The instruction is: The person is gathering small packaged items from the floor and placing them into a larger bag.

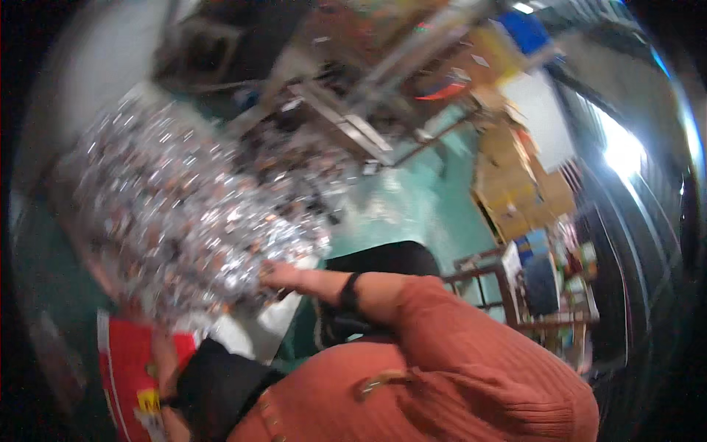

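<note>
A wide heap of small, shiny, clear-wrapped packets (184, 221) spreads across the left and middle; blur hides what is inside them. My right hand (278, 275) reaches to the heap's near right edge. Its fingers look bunched together among the packets, and what they hold cannot be made out. At the lower left is a red bag (127, 361) with a yellow patch. My left hand (166, 357) is at the bag's right side, its blurred fingers closed on it.
Beyond the heap is a metal frame (346, 121) with legs. Brown cardboard boxes (508, 177) stand at the right on the green floor (449, 191). Nearer on the right is a wooden rack (508, 287) with assorted goods. A dark machine-like object (213, 48) stands at the far left.
</note>
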Demonstrator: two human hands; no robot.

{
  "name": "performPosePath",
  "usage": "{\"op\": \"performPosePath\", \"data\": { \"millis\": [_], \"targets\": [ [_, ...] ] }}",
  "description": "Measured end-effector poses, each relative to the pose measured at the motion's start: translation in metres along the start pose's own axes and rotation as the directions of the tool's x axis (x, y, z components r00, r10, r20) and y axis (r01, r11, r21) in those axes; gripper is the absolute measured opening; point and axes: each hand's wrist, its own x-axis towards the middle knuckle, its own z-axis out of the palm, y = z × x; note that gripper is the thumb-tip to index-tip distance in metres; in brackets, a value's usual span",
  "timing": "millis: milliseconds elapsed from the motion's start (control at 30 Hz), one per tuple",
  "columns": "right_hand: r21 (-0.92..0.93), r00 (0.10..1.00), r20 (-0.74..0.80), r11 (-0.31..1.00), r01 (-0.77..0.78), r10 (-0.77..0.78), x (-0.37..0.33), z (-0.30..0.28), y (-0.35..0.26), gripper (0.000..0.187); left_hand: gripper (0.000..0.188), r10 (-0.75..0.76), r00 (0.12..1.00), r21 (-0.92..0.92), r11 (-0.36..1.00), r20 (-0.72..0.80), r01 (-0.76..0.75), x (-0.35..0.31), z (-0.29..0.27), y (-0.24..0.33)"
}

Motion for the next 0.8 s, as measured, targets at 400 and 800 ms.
{"op": "performPosePath", "data": {
  "millis": [400,800],
  "targets": [
    [0.091,0.969,-0.134,0.971,0.219,-0.206,-0.050,-0.002,-0.004,0.066,0.034,0.138,0.985,-0.395,0.903,-0.103,-0.168,0.183,-0.033,0.143],
    [0.129,0.977,-0.107,0.971,0.200,-0.187,-0.062,-0.025,-0.008,0.071,0.035,0.180,0.983,-0.702,0.705,0.038,-0.102,0.224,-0.051,0.273]
  ]
}}
